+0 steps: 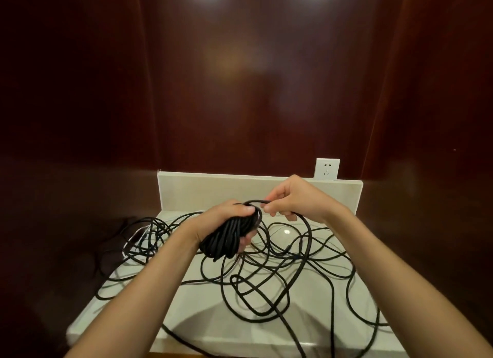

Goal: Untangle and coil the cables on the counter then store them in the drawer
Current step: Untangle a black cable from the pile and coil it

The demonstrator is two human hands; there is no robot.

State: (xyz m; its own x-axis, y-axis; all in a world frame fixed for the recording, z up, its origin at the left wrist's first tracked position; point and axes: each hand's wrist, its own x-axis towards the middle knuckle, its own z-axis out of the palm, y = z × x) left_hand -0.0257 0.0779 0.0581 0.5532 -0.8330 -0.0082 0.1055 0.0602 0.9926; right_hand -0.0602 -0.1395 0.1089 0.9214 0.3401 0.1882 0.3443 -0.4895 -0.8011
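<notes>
Left hand [226,216] grips coil [229,237]; right hand [296,200] pinches cable strand [306,224].

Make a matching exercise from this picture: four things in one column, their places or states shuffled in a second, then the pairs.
1. left hand
2. right hand
3. loose cable
4. wall socket

a. above the backsplash
b. sprawled over the counter
c. grips the coiled bundle
d. pinches a strand at the bundle's top

Pairs: 1-c, 2-d, 3-b, 4-a

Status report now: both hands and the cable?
Left hand grips coil. Right hand pinches strand. Loose cable tangled on counter.
</notes>
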